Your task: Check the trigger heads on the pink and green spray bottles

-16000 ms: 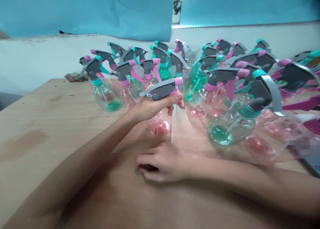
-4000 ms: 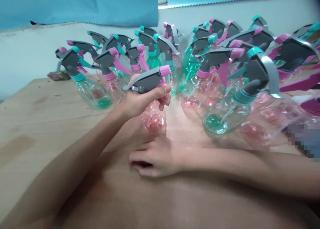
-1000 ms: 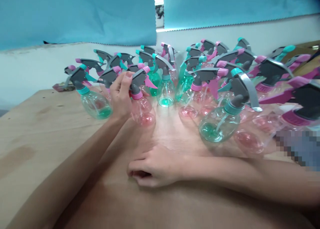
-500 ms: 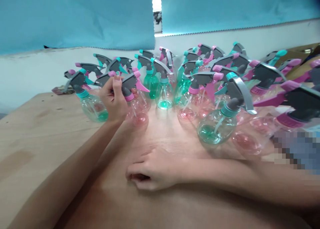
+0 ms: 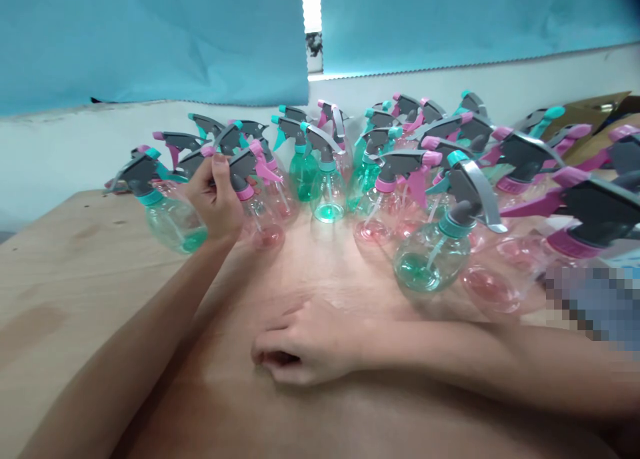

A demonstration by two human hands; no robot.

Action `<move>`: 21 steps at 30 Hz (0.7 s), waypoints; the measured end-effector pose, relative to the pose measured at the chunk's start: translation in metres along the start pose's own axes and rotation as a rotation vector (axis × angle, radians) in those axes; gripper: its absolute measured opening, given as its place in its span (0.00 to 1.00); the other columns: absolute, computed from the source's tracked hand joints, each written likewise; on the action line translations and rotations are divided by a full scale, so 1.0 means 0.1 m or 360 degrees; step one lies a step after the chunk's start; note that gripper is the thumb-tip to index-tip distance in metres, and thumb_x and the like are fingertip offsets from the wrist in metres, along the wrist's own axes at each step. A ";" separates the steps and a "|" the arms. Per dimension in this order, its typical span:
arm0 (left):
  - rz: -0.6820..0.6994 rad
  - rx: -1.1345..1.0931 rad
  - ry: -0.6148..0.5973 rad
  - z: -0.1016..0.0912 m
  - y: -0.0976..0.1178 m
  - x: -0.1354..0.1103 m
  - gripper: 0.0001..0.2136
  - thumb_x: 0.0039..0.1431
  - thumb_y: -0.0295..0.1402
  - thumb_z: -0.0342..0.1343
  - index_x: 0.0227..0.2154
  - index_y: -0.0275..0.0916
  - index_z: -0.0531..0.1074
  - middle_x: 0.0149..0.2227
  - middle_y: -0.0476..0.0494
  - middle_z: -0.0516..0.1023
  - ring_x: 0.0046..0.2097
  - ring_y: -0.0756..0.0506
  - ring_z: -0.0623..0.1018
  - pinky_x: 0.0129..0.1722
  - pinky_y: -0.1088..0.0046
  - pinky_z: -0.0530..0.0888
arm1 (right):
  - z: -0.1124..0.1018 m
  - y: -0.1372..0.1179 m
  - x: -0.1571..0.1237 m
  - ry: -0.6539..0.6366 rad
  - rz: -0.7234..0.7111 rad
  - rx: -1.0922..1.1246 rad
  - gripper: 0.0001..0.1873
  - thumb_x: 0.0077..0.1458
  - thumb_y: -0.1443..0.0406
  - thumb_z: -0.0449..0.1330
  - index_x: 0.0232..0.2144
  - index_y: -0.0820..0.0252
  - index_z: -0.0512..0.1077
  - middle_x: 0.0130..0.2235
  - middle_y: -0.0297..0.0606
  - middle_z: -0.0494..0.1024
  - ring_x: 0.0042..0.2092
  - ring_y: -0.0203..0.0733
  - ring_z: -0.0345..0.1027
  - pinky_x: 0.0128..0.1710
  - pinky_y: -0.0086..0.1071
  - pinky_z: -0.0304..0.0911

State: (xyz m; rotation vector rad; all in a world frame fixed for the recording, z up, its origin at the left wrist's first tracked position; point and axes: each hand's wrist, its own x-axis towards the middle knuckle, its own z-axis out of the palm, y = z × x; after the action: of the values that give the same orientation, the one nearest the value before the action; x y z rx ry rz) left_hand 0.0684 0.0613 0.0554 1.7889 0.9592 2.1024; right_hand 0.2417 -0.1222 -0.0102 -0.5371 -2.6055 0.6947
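My left hand (image 5: 216,202) is closed round the neck of a clear pink spray bottle (image 5: 260,213) with a grey and pink trigger head. The bottle stands on the wooden table (image 5: 60,272), pressed in among other bottles at the left of the group. A green bottle (image 5: 170,219) sits just left of my hand. My right hand (image 5: 305,342) rests palm down on the table near me, fingers loosely curled under; I see nothing in it.
Several pink and green spray bottles (image 5: 430,259) with grey trigger heads crowd the far and right side of the table. A white wall and blue sheets (image 5: 150,39) rise behind them. A blurred patch (image 5: 595,302) lies at the right edge.
My left hand has carried the pink bottle from the table's middle to the left and back, setting it among the other bottles. My right hand has stayed in place.
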 end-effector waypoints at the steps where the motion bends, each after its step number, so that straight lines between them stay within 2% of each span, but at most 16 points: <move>1: 0.0109 0.0048 0.0092 0.00 0.01 0.01 0.15 0.71 0.40 0.55 0.27 0.44 0.75 0.23 0.52 0.64 0.29 0.48 0.63 0.32 0.66 0.58 | 0.00 0.00 0.00 -0.0004 -0.0003 -0.0003 0.11 0.66 0.60 0.57 0.46 0.52 0.77 0.39 0.33 0.84 0.39 0.40 0.76 0.38 0.32 0.64; 2: 0.0167 0.0078 0.0138 0.01 0.01 0.02 0.15 0.71 0.40 0.55 0.27 0.44 0.75 0.23 0.52 0.64 0.28 0.48 0.63 0.32 0.66 0.58 | 0.00 0.00 0.00 -0.0005 -0.0010 -0.0007 0.11 0.67 0.60 0.57 0.47 0.52 0.77 0.39 0.33 0.84 0.39 0.40 0.76 0.38 0.33 0.63; 6: 0.0173 0.0150 0.0150 0.01 0.03 0.04 0.14 0.70 0.39 0.56 0.28 0.45 0.78 0.22 0.52 0.64 0.28 0.48 0.63 0.32 0.65 0.59 | -0.01 0.00 0.00 -0.0001 -0.0021 -0.0021 0.12 0.68 0.59 0.56 0.47 0.53 0.77 0.39 0.33 0.84 0.39 0.40 0.76 0.38 0.33 0.63; 10: 0.0247 0.0156 0.0164 0.02 0.04 0.04 0.09 0.68 0.38 0.57 0.34 0.46 0.81 0.31 0.52 0.78 0.37 0.46 0.73 0.42 0.63 0.69 | -0.02 -0.01 0.01 -0.0004 -0.0005 -0.0018 0.12 0.67 0.59 0.56 0.47 0.52 0.77 0.39 0.32 0.84 0.38 0.40 0.76 0.37 0.33 0.62; 12: 0.0279 0.0097 0.0166 0.03 0.05 0.06 0.08 0.67 0.39 0.57 0.35 0.45 0.80 0.35 0.52 0.81 0.40 0.45 0.76 0.45 0.62 0.72 | -0.02 -0.01 0.01 -0.0010 -0.0008 -0.0014 0.11 0.67 0.60 0.57 0.47 0.53 0.77 0.39 0.32 0.84 0.38 0.39 0.75 0.36 0.33 0.62; 15: 0.0307 0.0033 0.0251 0.07 0.11 0.12 0.07 0.66 0.38 0.57 0.35 0.43 0.77 0.34 0.50 0.78 0.37 0.46 0.75 0.41 0.65 0.72 | -0.02 -0.01 0.01 -0.0011 -0.0023 -0.0015 0.11 0.68 0.59 0.57 0.47 0.53 0.77 0.40 0.33 0.84 0.38 0.39 0.75 0.36 0.32 0.62; 19: 0.0265 -0.0029 0.0405 0.12 0.31 0.20 0.05 0.64 0.35 0.54 0.33 0.42 0.70 0.30 0.49 0.68 0.30 0.47 0.69 0.31 0.68 0.65 | -0.03 -0.01 0.01 0.0001 -0.0023 -0.0033 0.11 0.67 0.59 0.57 0.46 0.53 0.78 0.39 0.32 0.84 0.37 0.39 0.76 0.35 0.33 0.61; 21: 0.0409 -0.0004 0.0441 0.13 0.46 0.19 0.02 0.57 0.32 0.56 0.30 0.42 0.69 0.31 0.48 0.64 0.31 0.47 0.67 0.34 0.67 0.66 | -0.04 -0.02 0.01 0.0002 -0.0010 -0.0035 0.11 0.67 0.59 0.57 0.46 0.52 0.77 0.39 0.32 0.85 0.37 0.39 0.76 0.34 0.33 0.61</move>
State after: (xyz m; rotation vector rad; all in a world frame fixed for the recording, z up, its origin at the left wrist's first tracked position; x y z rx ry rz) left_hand 0.0871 0.0412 0.0985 1.7295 0.8221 2.5611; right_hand 0.2418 -0.1220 -0.0059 -0.5357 -2.6152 0.6645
